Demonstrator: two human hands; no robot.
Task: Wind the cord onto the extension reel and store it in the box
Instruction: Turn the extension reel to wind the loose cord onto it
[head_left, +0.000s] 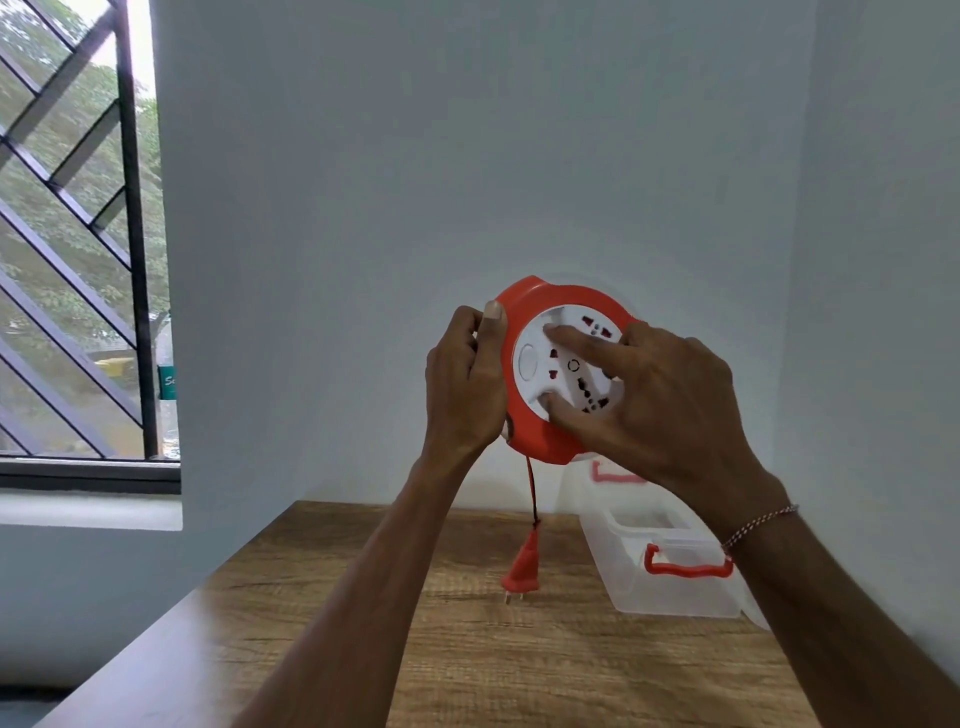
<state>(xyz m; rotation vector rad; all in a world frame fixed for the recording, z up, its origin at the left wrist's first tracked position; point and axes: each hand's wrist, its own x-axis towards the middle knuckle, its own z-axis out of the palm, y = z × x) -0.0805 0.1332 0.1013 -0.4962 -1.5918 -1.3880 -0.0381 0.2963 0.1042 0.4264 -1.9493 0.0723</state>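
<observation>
I hold a round extension reel (524, 415), red with a white socket face, up in front of the wall above the table. My left hand (462, 384) grips its left rim, thumb on the red edge. My right hand (654, 410) lies over the white face, with the index finger and thumb pressed into its recesses. A short dark cord (532, 491) hangs from the reel's bottom. The red plug (522, 569) dangles at its end, its pins just above the table. The clear plastic box (675, 597) with red handles stands open on the table at the right.
A wooden table (467, 649) runs from me to the white wall. At the left is a window with a dark diagonal grille (72, 260). The box's clear lid with a red handle (615, 475) leans behind the box against the wall.
</observation>
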